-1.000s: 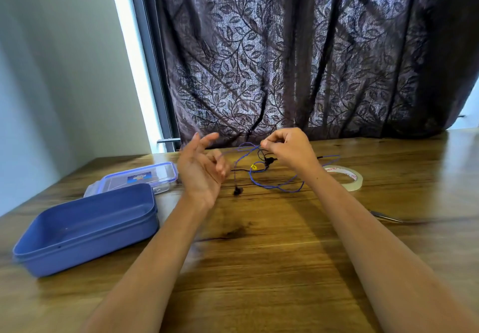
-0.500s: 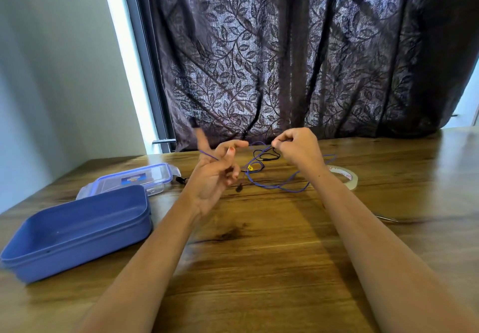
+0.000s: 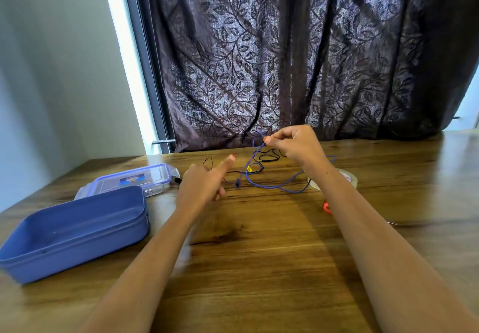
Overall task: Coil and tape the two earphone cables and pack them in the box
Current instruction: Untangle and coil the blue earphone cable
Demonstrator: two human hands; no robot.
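Observation:
A blue earphone cable [image 3: 277, 186] lies in loose loops on the wooden table, tangled with a thin black earphone cable [image 3: 268, 157]. My right hand [image 3: 295, 144] pinches the blue cable near its upper end and holds it a little above the table. My left hand [image 3: 204, 185] hovers left of the cables with its index finger stretched out toward them and holds nothing. The open blue box [image 3: 75, 231] stands at the left. A roll of clear tape [image 3: 348, 178] lies behind my right forearm.
A clear lid with a blue rim [image 3: 134, 179] lies behind the box. An orange-handled tool [image 3: 327, 208], likely scissors, is partly hidden by my right forearm. A dark patterned curtain [image 3: 285, 60] hangs along the table's far edge.
My left hand has dropped and let go of the blue cable that ran over its fingers. My right hand has lifted slightly with the cable end. The camera has shifted.

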